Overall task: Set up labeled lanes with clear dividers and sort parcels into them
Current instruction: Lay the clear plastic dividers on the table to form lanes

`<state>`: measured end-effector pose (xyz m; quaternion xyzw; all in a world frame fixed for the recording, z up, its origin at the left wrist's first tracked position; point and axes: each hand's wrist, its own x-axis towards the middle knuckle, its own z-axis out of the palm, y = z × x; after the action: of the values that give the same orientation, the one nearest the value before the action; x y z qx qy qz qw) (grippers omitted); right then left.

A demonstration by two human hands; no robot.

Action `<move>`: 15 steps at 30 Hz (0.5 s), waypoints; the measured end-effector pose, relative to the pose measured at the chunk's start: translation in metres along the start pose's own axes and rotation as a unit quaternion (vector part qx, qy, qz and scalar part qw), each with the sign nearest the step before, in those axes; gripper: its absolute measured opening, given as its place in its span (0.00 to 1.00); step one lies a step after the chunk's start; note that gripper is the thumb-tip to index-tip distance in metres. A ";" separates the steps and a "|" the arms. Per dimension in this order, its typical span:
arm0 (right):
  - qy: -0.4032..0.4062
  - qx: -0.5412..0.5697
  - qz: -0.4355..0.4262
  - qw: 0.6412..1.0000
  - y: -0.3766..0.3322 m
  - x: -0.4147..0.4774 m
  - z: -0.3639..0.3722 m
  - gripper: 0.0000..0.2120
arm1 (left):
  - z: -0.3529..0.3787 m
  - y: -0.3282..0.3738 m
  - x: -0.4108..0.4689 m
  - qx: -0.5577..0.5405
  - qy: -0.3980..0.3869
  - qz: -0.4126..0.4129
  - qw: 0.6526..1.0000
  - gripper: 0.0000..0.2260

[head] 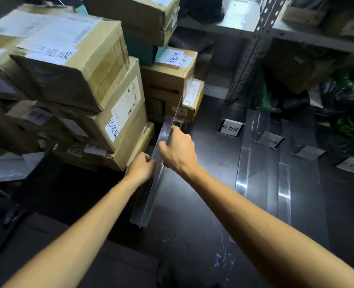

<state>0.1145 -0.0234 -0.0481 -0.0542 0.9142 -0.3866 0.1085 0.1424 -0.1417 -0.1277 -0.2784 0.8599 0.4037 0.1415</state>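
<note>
A long clear divider [151,196] stands on edge on the dark floor [192,215], running from near me toward the box stack. My right hand [178,150] grips its upper edge, and my left hand [141,167] pinches it lower down on the left side. Two more clear dividers [242,171] [284,190] lie on the floor to the right. White tent labels [230,127] [270,140] stand at the far ends of the lanes. Cardboard parcels [72,65] with handwritten labels are piled at the left.
A perforated metal shelf post [248,53] rises at the back right, with shelves holding boxes and dark bags [346,96]. More small boxes [172,80] stack behind the divider. Two further labels [309,152] [352,165] sit at the far right.
</note>
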 end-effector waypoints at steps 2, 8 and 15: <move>0.013 0.015 -0.004 1.000 -0.002 -0.006 -0.012 0.11 | -0.003 0.011 -0.009 0.003 0.010 0.007 1.000 0.11; 0.026 0.056 -0.026 0.998 0.001 -0.031 -0.060 0.11 | 0.000 0.046 -0.044 0.008 0.039 0.042 0.998 0.05; 0.053 0.059 -0.031 0.996 0.052 -0.069 -0.146 0.07 | 0.055 0.103 -0.106 -0.002 0.031 0.055 0.998 0.11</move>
<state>0.1453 0.1274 0.0241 -0.0555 0.8922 -0.4454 0.0507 0.1676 -0.0073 -0.0494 -0.2439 0.8772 0.4033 0.0916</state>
